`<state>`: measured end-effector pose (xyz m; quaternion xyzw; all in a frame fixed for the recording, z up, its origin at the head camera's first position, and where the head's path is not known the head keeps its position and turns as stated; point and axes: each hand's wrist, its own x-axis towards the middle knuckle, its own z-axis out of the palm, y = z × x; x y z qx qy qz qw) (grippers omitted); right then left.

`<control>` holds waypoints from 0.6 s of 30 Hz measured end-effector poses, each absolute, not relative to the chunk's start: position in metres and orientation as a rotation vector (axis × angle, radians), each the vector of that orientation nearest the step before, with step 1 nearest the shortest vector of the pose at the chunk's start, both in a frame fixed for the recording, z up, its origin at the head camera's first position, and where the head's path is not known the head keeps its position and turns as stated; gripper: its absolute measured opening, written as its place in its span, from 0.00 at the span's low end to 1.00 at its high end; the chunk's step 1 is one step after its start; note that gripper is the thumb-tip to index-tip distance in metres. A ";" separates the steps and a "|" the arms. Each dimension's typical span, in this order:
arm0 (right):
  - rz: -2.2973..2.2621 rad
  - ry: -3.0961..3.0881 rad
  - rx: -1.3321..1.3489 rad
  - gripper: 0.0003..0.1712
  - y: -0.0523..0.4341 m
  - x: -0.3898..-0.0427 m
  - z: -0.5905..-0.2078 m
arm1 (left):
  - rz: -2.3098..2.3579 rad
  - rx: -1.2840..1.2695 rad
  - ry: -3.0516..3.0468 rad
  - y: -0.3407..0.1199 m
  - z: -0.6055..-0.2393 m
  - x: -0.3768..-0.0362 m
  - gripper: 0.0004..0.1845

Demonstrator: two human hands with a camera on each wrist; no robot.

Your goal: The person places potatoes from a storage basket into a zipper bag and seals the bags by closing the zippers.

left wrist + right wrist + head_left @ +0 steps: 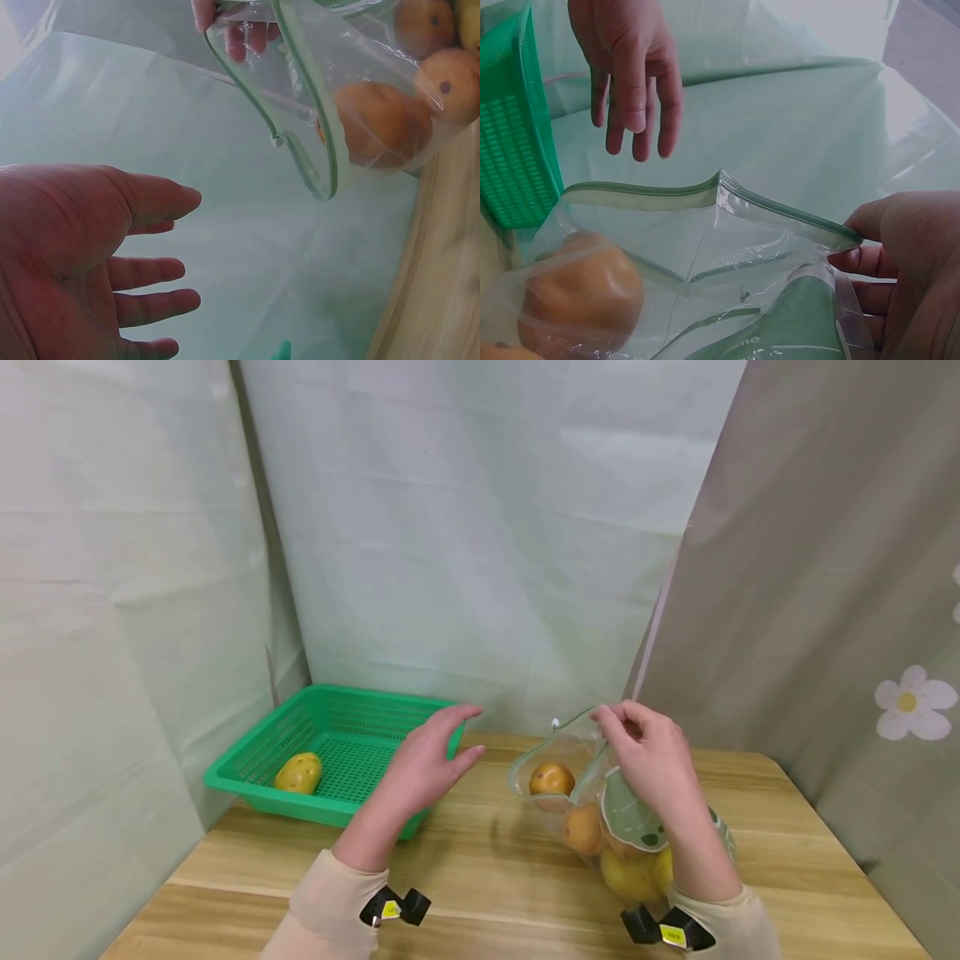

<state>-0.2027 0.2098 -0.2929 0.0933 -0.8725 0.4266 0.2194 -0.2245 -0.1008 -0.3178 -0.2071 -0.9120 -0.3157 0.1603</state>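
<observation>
Right hand: The right hand (651, 756) is pinching the green zip edge of the bag between thumb and forefinger, holding that side of the mouth raised.
Left hand: The left hand (425, 758) is hovering above the table (487, 885), between basket and bag, its fingers spread and holding nothing.
Clear bag: The bag (626, 802) is lying on its side toward the right of the table, its mouth gaping toward the basket.
Bag contents: One orange fruit (552, 779) is sitting just inside the mouth; more orange fruit and some yellow produce (630, 872) are crowding deeper in.
Green basket: The basket (322, 810) is standing at the left, with one yellow potato (298, 773) lying near its left end.
Step in hand: The person is probably moving produce between basket and bag; which way, one cannot tell from this.
Good grip: The right hand is doing best by keeping the pinch firm and the edge high, since the thin film is likely to fold shut when slack.
Left-hand care: Passing through the middle of the mouth, clear of the zip slider (555, 722), is looking safest.
Risk: The foremost fruit is lying close enough to the rim to roll out if the mouth dips.
</observation>
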 end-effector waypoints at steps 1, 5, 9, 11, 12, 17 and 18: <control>1.179 -2.410 0.256 0.21 0.210 -0.203 -0.293 | -0.895 -0.596 -2.602 -0.101 -0.318 -0.225 0.32; 1.167 -2.405 0.258 0.21 0.212 -0.203 -0.293 | -0.876 -0.599 -2.588 -0.100 -0.321 -0.226 0.32; 1.174 -2.420 0.252 0.22 0.213 -0.202 -0.293 | -0.847 -0.621 -2.580 -0.096 -0.326 -0.227 0.32; 1.179 -2.426 0.251 0.22 0.213 -0.201 -0.294 | -0.824 -0.633 -2.573 -0.096 -0.329 -0.227 0.31; 1.182 -2.428 0.251 0.22 0.213 -0.201 -0.294 | -0.814 -0.636 -2.569 -0.097 -0.331 -0.227 0.31; 1.183 -2.421 0.258 0.23 0.211 -0.200 -0.292 | -0.739 -0.605 -2.582 -0.110 -0.337 -0.230 0.34; 1.182 -2.419 0.259 0.23 0.210 -0.200 -0.291 | -0.717 -0.606 -2.587 -0.113 -0.337 -0.231 0.34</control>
